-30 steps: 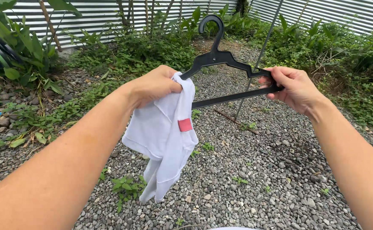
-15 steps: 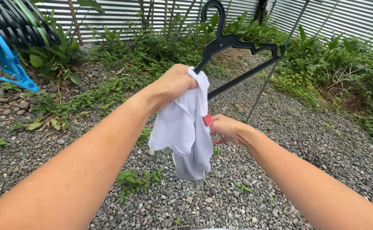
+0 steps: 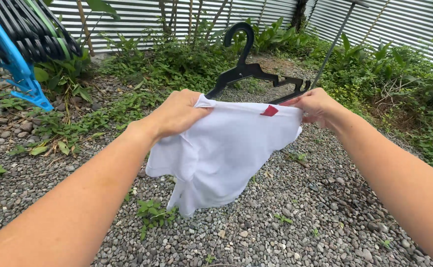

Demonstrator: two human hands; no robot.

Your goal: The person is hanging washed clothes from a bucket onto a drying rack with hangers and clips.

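My left hand (image 3: 177, 112) grips one top corner of a white garment (image 3: 226, 151) together with the left end of a black plastic hanger (image 3: 248, 69). My right hand (image 3: 315, 105) pinches the garment's other top corner beside a small red tag (image 3: 270, 111), at the hanger's right end. The cloth is stretched flat between both hands and hangs down in front of the hanger's lower bar, hiding it. The hanger's hook points up above the cloth.
Gravel ground (image 3: 300, 217) with small weeds lies below. A blue rack (image 3: 13, 64) holding several dark and green hangers (image 3: 33, 29) is at the upper left. A thin metal pole (image 3: 333, 42) leans at the upper right. Plants and a corrugated fence (image 3: 142, 15) stand behind.
My right hand rose from the garment's lower edge to the right end of the hanger, pulling the bunched cloth out flat. The hanger tilted down toward level.
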